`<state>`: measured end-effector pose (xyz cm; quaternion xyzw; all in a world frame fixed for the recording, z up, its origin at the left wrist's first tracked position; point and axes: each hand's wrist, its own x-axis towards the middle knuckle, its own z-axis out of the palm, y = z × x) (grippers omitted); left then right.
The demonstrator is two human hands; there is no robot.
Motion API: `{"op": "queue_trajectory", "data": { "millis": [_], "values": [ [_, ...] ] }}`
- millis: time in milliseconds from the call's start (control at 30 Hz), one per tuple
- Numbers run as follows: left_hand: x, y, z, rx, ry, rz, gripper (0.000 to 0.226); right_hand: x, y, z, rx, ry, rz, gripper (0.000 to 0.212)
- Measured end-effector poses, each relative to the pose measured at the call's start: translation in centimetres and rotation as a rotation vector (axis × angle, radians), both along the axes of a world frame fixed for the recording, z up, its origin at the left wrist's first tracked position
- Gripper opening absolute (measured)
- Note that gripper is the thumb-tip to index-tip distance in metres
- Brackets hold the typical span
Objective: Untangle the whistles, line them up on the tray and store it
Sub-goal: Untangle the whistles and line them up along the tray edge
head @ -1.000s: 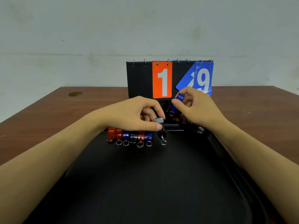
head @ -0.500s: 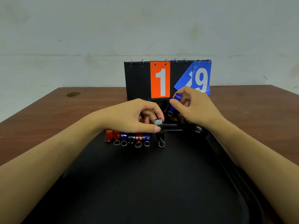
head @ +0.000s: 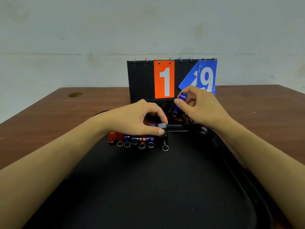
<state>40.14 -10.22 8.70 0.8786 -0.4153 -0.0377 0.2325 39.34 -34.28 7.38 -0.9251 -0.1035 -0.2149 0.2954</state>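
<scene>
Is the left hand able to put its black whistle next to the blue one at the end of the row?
Probably yes. The left hand holds the black whistle just beside that blue whistle, with bare tray around.

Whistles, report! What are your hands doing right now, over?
Left hand pinches black whistle at row's end on tray. Right hand holds blue whistle above tangled pile behind tray. Nothing blocking.
</scene>
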Motion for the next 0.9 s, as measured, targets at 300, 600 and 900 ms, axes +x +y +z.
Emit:
{"op": "queue_trajectory", "data": {
  "millis": [300, 600, 900],
  "values": [
    [1.2, 0.7, -0.4, 0.047, 0.09, 0.048, 0.026, -0.1, 0.0, 0.1, 0.0, -0.007, 0.013, 0.024],
    [0.7, 0.5, -0.3, 0.047, 0.089, 0.032, 0.026, 0.0, -0.1, 0.0, -0.006, 0.012, 0.03, 0.028],
    [0.8, 0.5, -0.4, 0.024, 0.11, 0.019, 0.023, -0.3, -0.9, 0.8, 0.09, 0.032, 0.056, 0.026]
  ]
}}
